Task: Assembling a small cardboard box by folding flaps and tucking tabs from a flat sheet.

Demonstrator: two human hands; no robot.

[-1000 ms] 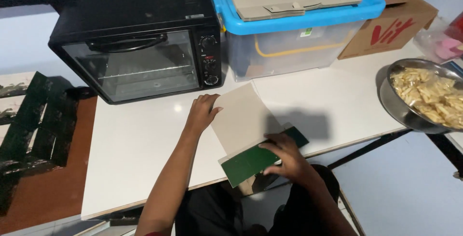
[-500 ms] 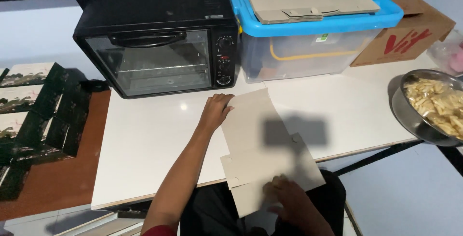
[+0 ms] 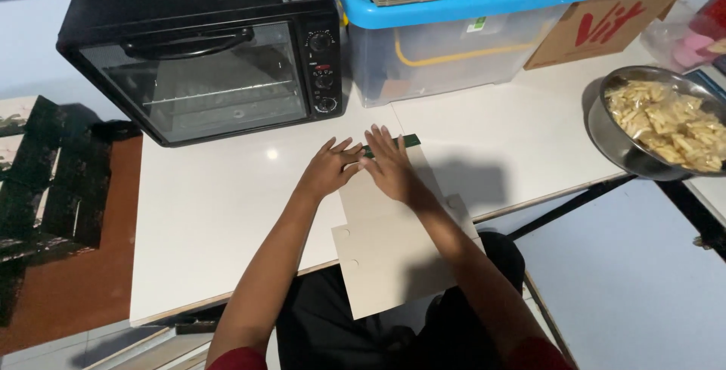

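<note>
Folding step, I reckon: both my hands, left (image 3: 327, 169) and right (image 3: 389, 167), lie flat with fingers spread, pressing the far edge of the grey card sheet (image 3: 393, 241) on the white counter (image 3: 212, 219). Next probably needs firm creasing.

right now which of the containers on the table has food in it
The metal bowl at the right edge, heaped with pale snacks; the blue-lidded plastic tub carries only flat cardboard on top.

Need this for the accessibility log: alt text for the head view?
Both hands, left hand and right hand, press flat on the far edge of a grey cardboard sheet on a white table. Behind stand a black toaster oven and a blue-lidded plastic bin.
</note>
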